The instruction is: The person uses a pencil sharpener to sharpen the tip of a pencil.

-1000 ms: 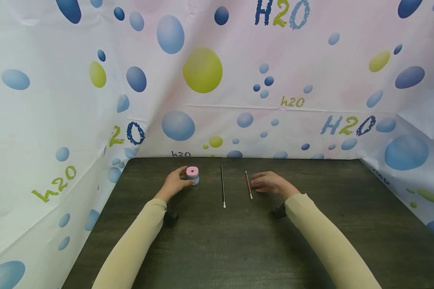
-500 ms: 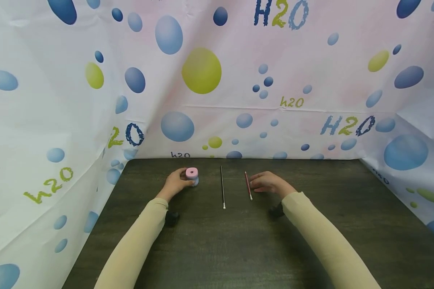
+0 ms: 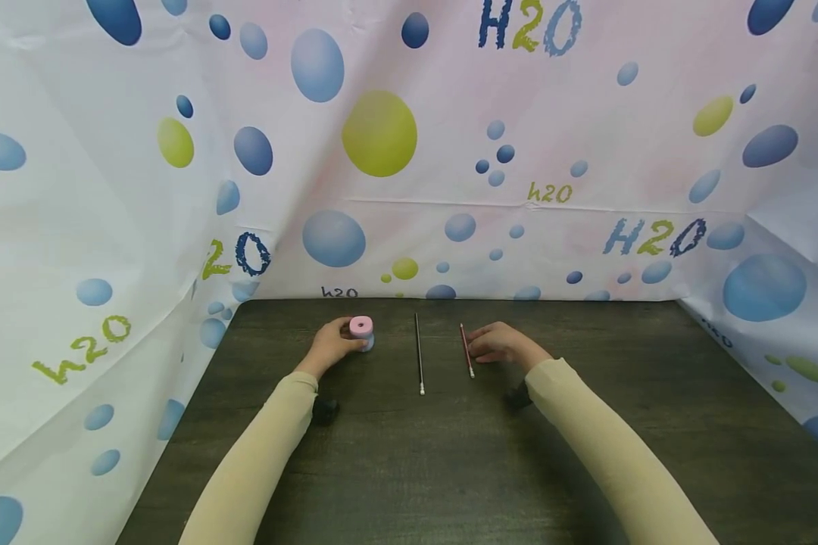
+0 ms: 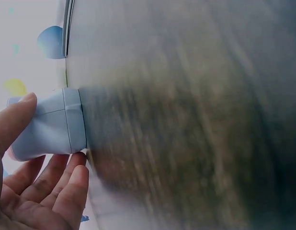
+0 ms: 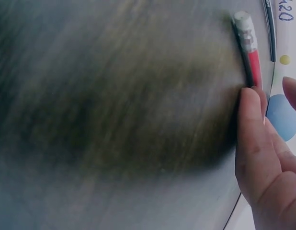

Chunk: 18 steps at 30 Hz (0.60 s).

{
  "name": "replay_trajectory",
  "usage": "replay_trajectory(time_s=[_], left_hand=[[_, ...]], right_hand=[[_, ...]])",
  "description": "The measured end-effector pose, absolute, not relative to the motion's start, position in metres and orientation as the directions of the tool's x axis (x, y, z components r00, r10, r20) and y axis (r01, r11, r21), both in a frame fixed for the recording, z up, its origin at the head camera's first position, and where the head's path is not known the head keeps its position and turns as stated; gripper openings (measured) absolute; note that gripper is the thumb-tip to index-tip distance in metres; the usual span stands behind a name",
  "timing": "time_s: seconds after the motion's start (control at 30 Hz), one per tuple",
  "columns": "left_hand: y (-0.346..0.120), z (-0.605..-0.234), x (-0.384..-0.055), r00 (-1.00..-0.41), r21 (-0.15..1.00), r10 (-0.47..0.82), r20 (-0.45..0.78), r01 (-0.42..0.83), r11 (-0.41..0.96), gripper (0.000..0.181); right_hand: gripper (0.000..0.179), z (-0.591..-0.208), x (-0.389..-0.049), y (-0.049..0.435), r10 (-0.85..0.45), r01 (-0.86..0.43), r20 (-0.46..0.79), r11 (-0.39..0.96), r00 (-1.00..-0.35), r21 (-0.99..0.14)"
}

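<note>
Left hand point(image 3: 329, 346) gripping a pink-topped pale blue container point(image 3: 362, 334) on the far left, fingers partly hidden behind it, dark pencil point(image 3: 419, 353) lying between the hands, right hand point(image 3: 503, 344) loosely open beside a red pencil point(image 3: 466, 350), contact hard to make out, sleeves point(image 3: 251, 458) cut off near.

In the left wrist view, the left hand point(image 4: 45, 191), cut off at lower left, partly hides the pink-and-blue object point(image 4: 47, 129); the tabletop point(image 4: 186, 120) blurs. At right in the right wrist view, the cropped right hand point(image 5: 265, 163) hides the red pencil's point(image 5: 254, 64) far end.
</note>
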<state>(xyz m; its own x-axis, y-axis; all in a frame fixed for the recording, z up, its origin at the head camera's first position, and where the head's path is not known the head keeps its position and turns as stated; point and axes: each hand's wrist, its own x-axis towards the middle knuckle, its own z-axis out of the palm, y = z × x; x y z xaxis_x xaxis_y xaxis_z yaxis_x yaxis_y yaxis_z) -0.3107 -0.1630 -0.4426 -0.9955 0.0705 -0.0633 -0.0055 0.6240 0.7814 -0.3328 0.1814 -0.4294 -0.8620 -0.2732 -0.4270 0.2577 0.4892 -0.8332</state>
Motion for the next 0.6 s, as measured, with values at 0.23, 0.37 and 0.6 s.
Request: replay_trajectory(time_s=[0.23, 0.37, 0.6], left_hand=[[-0.1629, -0.4395, -0.3103, -0.995, 0.762, 0.069, -0.076, -0.013, 0.647, 0.062], [-0.1613, -0.4367, -0.31, -0.994, 0.747, 0.067, -0.082, -0.017, 0.665, 0.062], [-0.1616, -0.4334, -0.3092, -0.995, 0.72, 0.054, -0.08, -0.02, 0.693, 0.06]], right_hand=[[0.048, -0.4261, -0.3312, 0.1794, -0.262, 0.263, -0.431, 0.495, -0.863, -0.828], [0.048, -0.4252, -0.3311, 0.1784, -0.261, 0.255, -0.427, 0.504, -0.865, -0.825], [0.047, -0.4308, -0.3368, 0.1792, -0.277, 0.224, -0.402, 0.505, -0.872, -0.834]])
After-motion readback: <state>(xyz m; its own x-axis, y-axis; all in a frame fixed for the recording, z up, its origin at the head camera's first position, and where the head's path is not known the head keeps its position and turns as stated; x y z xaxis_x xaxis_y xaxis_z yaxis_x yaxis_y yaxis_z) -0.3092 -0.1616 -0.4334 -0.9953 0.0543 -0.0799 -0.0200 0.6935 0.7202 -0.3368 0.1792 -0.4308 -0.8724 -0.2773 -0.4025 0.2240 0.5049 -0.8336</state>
